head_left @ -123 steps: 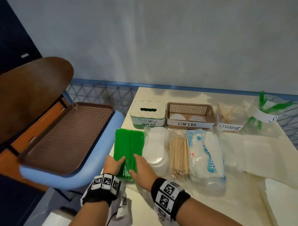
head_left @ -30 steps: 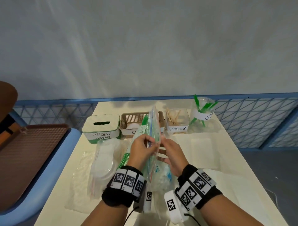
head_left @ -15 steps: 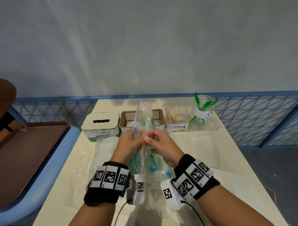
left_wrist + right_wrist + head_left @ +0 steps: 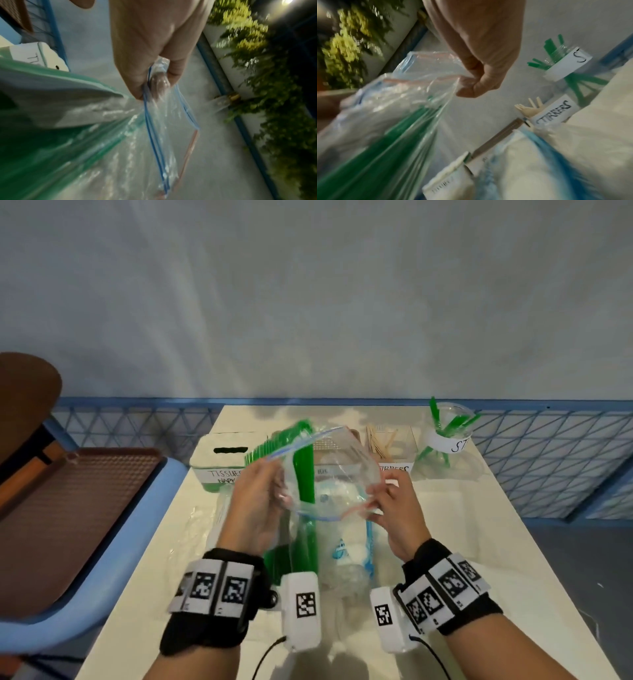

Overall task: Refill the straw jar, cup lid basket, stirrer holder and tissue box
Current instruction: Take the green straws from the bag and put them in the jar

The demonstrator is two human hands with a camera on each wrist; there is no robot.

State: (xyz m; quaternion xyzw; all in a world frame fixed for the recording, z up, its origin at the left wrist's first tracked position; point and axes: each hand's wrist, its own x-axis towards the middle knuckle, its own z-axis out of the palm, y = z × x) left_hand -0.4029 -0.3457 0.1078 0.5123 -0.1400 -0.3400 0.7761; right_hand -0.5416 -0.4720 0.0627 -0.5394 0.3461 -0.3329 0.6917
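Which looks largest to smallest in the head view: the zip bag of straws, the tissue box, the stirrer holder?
1. zip bag of straws, held nearest the camera, which enlarges it.
2. tissue box, partly hidden by the bag.
3. stirrer holder, clearly smallest.

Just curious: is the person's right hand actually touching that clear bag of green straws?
Touching. The right wrist view shows the right hand pinching the clear bag's rim.

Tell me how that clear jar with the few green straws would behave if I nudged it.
The straw jar looks like thin clear plastic, so it is probably light and would slide easily. It stands upright, taller than wide, with only a few green straws leaning out, so a push near the rim could likely tip it. The loose straws might shift or spill.
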